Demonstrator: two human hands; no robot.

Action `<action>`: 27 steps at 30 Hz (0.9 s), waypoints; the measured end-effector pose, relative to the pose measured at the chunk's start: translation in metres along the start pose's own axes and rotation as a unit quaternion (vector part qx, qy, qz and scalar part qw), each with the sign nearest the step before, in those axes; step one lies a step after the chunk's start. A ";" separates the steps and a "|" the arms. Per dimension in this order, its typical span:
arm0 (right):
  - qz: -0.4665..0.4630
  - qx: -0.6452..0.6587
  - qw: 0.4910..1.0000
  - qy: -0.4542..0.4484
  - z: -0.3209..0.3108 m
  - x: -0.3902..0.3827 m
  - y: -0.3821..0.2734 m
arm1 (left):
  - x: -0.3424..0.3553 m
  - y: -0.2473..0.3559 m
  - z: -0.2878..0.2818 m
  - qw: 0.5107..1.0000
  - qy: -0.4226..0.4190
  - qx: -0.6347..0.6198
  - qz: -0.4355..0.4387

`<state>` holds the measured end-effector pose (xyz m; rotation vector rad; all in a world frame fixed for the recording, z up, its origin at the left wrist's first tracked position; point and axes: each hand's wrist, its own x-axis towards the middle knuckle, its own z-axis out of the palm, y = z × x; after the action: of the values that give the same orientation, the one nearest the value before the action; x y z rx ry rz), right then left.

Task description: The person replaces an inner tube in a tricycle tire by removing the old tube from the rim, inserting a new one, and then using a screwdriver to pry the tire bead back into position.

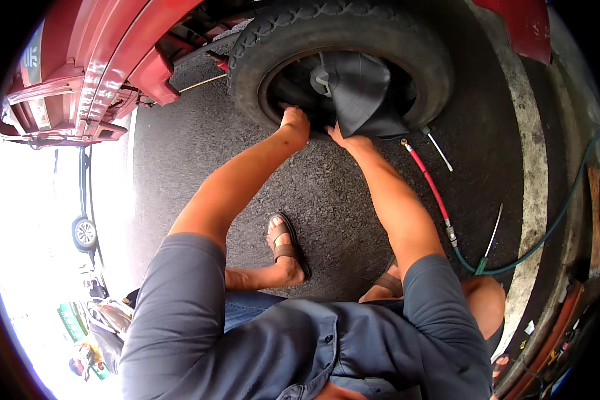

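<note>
A worn black tyre (253, 73) stands in front of me beside a red vehicle. From its middle opening a folded black rubber inner tube (367, 97) bulges out, with a light metal piece (322, 83) at its upper left. My left hand (296, 123) is curled over the lower left inner edge of the tyre, its fingertips lost in the dark opening. Close by on the right, my right hand (348, 139) touches the tyre's lower edge next to the hanging tube. Its fingers are mostly hidden there.
Right of the tyre lie a red air hose (431, 181) joined to a green hose (547, 233), a screwdriver (440, 150) and a green-handled tool (490, 240). Red vehicle bodywork (107, 73) rises at the upper left. A white painted line (535, 167) runs along the right.
</note>
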<state>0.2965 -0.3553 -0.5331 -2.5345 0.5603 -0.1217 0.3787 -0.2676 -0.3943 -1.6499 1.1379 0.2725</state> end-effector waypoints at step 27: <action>0.123 0.227 0.946 0.196 -0.135 -0.130 0.039 | 0.008 0.049 0.026 0.907 0.286 -0.308 -0.016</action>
<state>0.1374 -0.3969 -0.4349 -1.9788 0.8839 -0.6018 0.3536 -0.2491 -0.4403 -2.4081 1.5596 0.1282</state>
